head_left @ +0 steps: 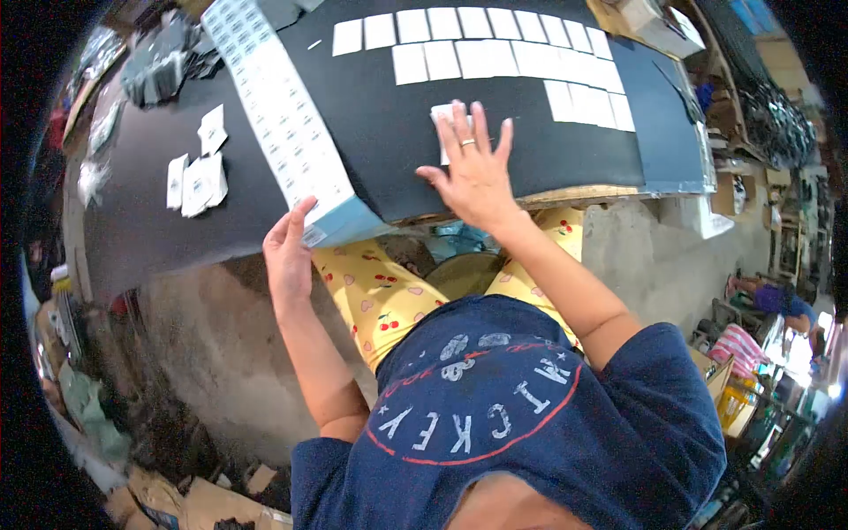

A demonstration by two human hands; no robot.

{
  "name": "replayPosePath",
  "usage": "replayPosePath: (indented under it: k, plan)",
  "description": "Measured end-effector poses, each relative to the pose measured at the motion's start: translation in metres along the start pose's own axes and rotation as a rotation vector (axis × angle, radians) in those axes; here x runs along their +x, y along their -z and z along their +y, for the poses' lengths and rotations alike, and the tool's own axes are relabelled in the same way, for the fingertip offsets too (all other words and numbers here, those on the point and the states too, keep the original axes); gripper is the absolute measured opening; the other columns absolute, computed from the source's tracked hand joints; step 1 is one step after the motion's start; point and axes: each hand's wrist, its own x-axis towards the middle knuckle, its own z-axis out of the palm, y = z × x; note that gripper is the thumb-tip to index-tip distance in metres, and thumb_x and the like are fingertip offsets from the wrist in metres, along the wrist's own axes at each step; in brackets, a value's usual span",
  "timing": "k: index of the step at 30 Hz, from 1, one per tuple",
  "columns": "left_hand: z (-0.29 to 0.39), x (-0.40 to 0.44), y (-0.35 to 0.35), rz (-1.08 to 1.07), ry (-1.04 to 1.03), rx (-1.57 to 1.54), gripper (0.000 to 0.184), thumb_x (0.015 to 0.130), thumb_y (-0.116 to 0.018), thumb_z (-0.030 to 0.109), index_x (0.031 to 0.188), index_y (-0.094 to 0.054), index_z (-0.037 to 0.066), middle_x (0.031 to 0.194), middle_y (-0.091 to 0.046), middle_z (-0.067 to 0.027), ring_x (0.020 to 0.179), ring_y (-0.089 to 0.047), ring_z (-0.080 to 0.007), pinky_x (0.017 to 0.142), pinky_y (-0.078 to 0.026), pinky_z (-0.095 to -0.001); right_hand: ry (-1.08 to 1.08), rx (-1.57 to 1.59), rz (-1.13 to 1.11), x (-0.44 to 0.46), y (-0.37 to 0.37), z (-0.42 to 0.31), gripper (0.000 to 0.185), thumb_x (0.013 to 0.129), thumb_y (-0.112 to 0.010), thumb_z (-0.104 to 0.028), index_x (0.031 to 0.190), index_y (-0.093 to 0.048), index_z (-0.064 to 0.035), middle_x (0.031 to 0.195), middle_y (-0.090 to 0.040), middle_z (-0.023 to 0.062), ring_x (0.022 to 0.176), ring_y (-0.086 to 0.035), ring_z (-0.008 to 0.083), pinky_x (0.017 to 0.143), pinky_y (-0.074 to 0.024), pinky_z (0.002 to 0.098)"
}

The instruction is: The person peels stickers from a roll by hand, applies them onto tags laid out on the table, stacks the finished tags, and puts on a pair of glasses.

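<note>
A long sheet of printed labels [274, 115] runs down the dark table, its bluish lower end hanging at the front edge. At that end, my left hand [290, 256] has its fingers curled together against the left edge of the sheet. My right hand [477, 172] lies flat with fingers spread, pressing over a white card [439, 112] that it mostly hides. Beyond it, white cards [481, 59] are laid side by side in rows. Left of the sheet is a loose pile of small white printed pieces [203, 184].
The black tabletop [371, 132] ends at a worn front edge just before my legs. Grey bundled material [155, 66] sits at the far left, and a cardboard box [658, 26] at the back right. Another person [777, 300] is in the background at right.
</note>
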Motion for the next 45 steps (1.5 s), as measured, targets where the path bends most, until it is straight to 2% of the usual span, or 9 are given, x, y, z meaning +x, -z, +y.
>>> replayPosePath:
  k: [2, 9, 13, 16, 21, 29, 33, 40, 45]
  plan:
    - [0.000, -0.001, -0.005, 0.039, -0.043, 0.075, 0.032, 0.091, -0.063, 0.023, 0.109, -0.065, -0.003, 0.106, -0.066, -0.0092, 0.094, -0.062, -0.0143, 0.083, -0.049, -0.0292, -0.029, 0.049, -0.043, -0.001, 0.002, 0.000, 0.075, 0.089, -0.042, -0.058, 0.145, -0.028, -0.0097, 0.151, -0.023, 0.0148, 0.140, -0.016, 0.0369, 0.107, -0.0061, 0.0645]
    - [0.000, 0.001, 0.000, 0.040, -0.018, 0.069, 0.032, 0.093, -0.060, 0.023, 0.109, -0.065, -0.004, 0.108, -0.066, -0.0095, 0.095, -0.062, -0.0147, 0.082, -0.049, -0.0296, -0.086, 0.095, 0.028, -0.003, 0.001, -0.002, 0.070, 0.086, -0.046, -0.060, 0.143, -0.036, -0.0207, 0.148, -0.024, 0.0241, 0.138, -0.016, 0.0431, 0.107, -0.0049, 0.0645]
    - [0.000, 0.002, -0.003, 0.046, -0.024, 0.061, 0.034, 0.093, -0.060, 0.024, 0.109, -0.064, -0.006, 0.106, -0.065, -0.0103, 0.095, -0.062, -0.0158, 0.082, -0.049, -0.0300, -0.098, 0.087, 0.030, -0.004, 0.005, -0.003, 0.069, 0.086, -0.046, -0.061, 0.142, -0.037, -0.0221, 0.150, -0.020, 0.0232, 0.137, -0.015, 0.0450, 0.106, -0.0058, 0.0653]
    - [0.000, 0.002, -0.004, 0.066, -0.029, 0.067, 0.034, 0.092, -0.060, 0.025, 0.107, -0.065, -0.005, 0.106, -0.066, -0.0103, 0.095, -0.062, -0.0158, 0.083, -0.050, -0.0303, -0.102, 0.115, 0.044, -0.004, 0.004, -0.002, 0.069, 0.087, -0.045, -0.061, 0.142, -0.037, -0.0215, 0.150, -0.018, 0.0235, 0.138, -0.014, 0.0445, 0.106, -0.0066, 0.0652]
    - [0.004, 0.002, -0.009, 0.100, -0.005, 0.069, 0.034, 0.091, -0.062, 0.026, 0.106, -0.066, -0.004, 0.106, -0.066, -0.0101, 0.095, -0.063, -0.0164, 0.083, -0.050, -0.0310, -0.061, 0.103, 0.053, -0.005, 0.002, 0.000, 0.068, 0.089, -0.044, -0.056, 0.141, -0.038, -0.0138, 0.151, -0.028, 0.0027, 0.138, -0.016, 0.0426, 0.106, -0.0067, 0.0655]
    - [0.005, 0.000, -0.011, 0.062, -0.044, 0.098, 0.032, 0.092, -0.061, 0.020, 0.112, -0.063, -0.004, 0.109, -0.065, -0.0104, 0.096, -0.063, -0.0154, 0.082, -0.050, -0.0288, -0.103, 0.118, -0.005, -0.005, 0.005, -0.002, 0.064, 0.091, -0.040, -0.057, 0.145, -0.032, -0.0233, 0.153, -0.023, 0.0050, 0.140, -0.012, 0.0395, 0.107, -0.0042, 0.0649]
    - [0.013, -0.005, -0.015, -0.149, -0.022, 0.128, 0.066, 0.073, -0.071, -0.008, 0.134, -0.045, -0.002, 0.130, -0.053, -0.0107, 0.116, -0.053, -0.0169, 0.100, -0.041, -0.0296, -0.066, 0.091, 0.043, -0.005, 0.005, -0.001, 0.068, 0.090, -0.042, -0.058, 0.143, -0.035, -0.0167, 0.152, -0.025, 0.0077, 0.139, -0.014, 0.0423, 0.106, -0.0057, 0.0657]
    - [0.021, -0.014, -0.024, -0.136, -0.137, 0.249, 0.062, 0.078, -0.065, -0.009, 0.136, -0.042, -0.003, 0.133, -0.049, -0.0128, 0.116, -0.052, -0.0168, 0.100, -0.040, -0.0287, -0.028, -0.010, 0.027, -0.004, 0.000, 0.000, 0.065, 0.091, -0.046, -0.050, 0.142, -0.035, -0.0113, 0.149, -0.032, 0.0044, 0.139, -0.017, 0.0409, 0.106, -0.0073, 0.0659]
    - [0.034, -0.017, -0.036, -0.116, -0.140, 0.247, 0.054, 0.081, -0.064, -0.006, 0.132, -0.047, -0.003, 0.120, -0.059, -0.0112, 0.103, -0.058, -0.0126, 0.089, -0.046, -0.0251, -0.023, 0.038, 0.018, -0.002, 0.004, 0.000, 0.062, 0.094, -0.041, -0.049, 0.145, -0.031, -0.0148, 0.151, -0.029, 0.0052, 0.141, -0.014, 0.0389, 0.106, -0.0032, 0.0652]
